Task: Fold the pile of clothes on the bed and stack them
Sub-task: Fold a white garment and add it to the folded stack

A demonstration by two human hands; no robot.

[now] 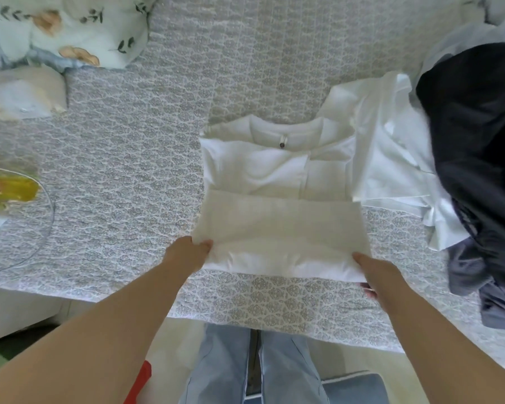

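Observation:
A white top (277,170) with a small dark button at the neck lies flat on the bed (129,170), its sides folded in. Its lower part is lifted and doubled toward the neckline. My left hand (190,255) pinches the fold's left corner. My right hand (376,275) grips the right corner, thumb on top and fingers under the cloth. To the right lies the unfolded pile: a white garment (391,158) and dark navy clothes (478,158) partly on top of it.
Floral pillows (70,27) sit at the bed's far left corner, with a beige one (24,91) below them. A yellow object (9,185) and a thin cable (48,217) lie at the left edge. My legs in blue jeans (254,365) stand against the bed's near edge.

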